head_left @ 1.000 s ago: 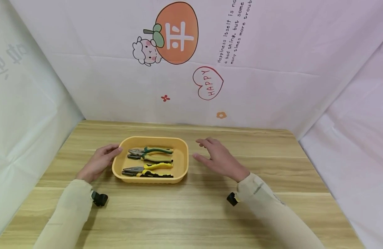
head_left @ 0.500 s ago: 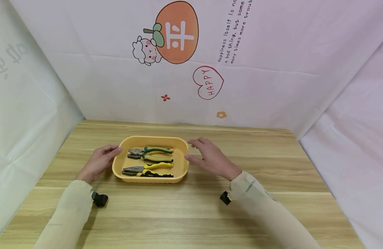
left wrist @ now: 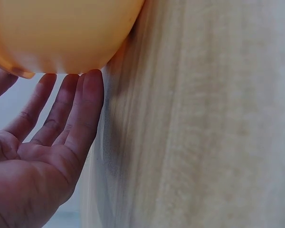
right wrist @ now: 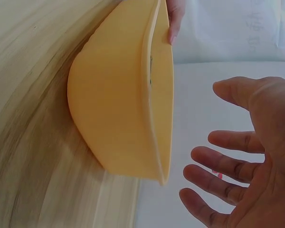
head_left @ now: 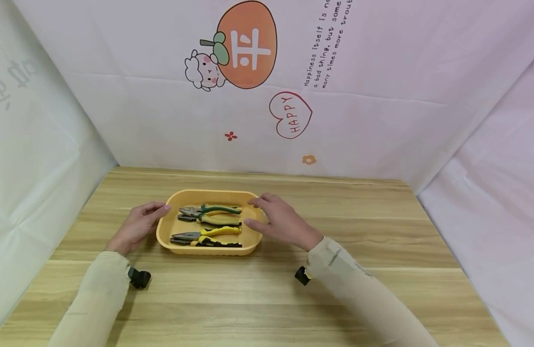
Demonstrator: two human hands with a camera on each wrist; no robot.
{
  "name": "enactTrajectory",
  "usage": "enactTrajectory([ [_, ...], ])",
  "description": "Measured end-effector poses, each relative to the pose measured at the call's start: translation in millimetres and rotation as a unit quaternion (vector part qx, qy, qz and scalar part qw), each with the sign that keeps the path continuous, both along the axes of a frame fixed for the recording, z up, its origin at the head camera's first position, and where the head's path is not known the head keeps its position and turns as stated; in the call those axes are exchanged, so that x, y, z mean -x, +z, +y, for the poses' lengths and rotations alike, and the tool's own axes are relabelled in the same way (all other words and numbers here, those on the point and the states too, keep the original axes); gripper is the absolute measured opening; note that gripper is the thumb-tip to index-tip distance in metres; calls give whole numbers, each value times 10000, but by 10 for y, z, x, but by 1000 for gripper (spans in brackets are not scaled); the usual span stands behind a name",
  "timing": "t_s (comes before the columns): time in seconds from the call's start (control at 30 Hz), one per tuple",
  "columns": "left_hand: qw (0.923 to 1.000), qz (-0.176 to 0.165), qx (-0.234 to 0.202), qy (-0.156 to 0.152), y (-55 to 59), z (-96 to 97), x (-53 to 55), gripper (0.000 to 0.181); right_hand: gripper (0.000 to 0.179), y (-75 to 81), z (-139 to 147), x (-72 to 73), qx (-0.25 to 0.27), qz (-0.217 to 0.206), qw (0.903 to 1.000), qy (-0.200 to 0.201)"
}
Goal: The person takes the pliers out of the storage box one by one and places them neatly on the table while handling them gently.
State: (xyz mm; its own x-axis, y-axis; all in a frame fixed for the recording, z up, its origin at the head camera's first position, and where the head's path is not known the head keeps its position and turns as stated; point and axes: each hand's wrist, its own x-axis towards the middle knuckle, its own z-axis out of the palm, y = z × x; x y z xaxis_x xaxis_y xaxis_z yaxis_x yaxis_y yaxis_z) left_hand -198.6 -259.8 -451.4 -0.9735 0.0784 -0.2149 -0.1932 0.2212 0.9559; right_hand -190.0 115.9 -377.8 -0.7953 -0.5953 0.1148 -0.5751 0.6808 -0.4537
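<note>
1. Head view: a pale wood-grain worktop (head_left: 267, 303) carries a yellow, round-cornered plastic tray (head_left: 210, 251), which sits left of the middle, nearer the far edge than the near one.
2. Inside it, pliers with green-and-yellow handles (head_left: 221, 209) lie towards the far side and pliers with yellow-and-black handles (head_left: 221, 231) towards the near side; the tools overlap too closely to count. All their heads point to the worktop's left edge.
3. The left hand (head_left: 138, 225) grips the tray's left end, thumb on the rim. The right hand (head_left: 286, 224) is over the tray's right end – thumb and fingers apart, holding nothing.
4. Beige sleeves (head_left: 93, 289) cover both forearms, and a white printed cloth (head_left: 162, 130) rises behind the far edge.
5. Left wrist view: the left fingers press side by side against the tray's outer wall, just above the worktop.
6. Right wrist view: the right fingers are spread and slightly bent – a gap shows between them and the tray. Part of the left hand appears beyond the rim.
</note>
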Motion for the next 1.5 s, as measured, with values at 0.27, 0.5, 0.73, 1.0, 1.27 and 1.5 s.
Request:
enactTrajectory([
  [0.27,10000,42,3,-5,5,1,-16,67,53,-4,-169,15,-181,-18,9997,179],
  [0.5,10000,55,71,-6,10,2,-26,68,55,32,-317,17,-372,-59,9989,275],
  [0.73,10000,15,55,7,0,-3,-17,68,57,62,-446,7,-435,-68,9984,343],
  [1.0,10000,9,23,27,3,3,-23,67,56,67,-595,2,-436,105,9976,534],
  [1.27,10000,67,19,31,10,13,-30,67,55,44,-703,-12,-482,110,9973,544],
  [1.5,10000,73,-18,35,22,15,-32,67,56,-52,-733,-10,-465,35,9975,538],
])
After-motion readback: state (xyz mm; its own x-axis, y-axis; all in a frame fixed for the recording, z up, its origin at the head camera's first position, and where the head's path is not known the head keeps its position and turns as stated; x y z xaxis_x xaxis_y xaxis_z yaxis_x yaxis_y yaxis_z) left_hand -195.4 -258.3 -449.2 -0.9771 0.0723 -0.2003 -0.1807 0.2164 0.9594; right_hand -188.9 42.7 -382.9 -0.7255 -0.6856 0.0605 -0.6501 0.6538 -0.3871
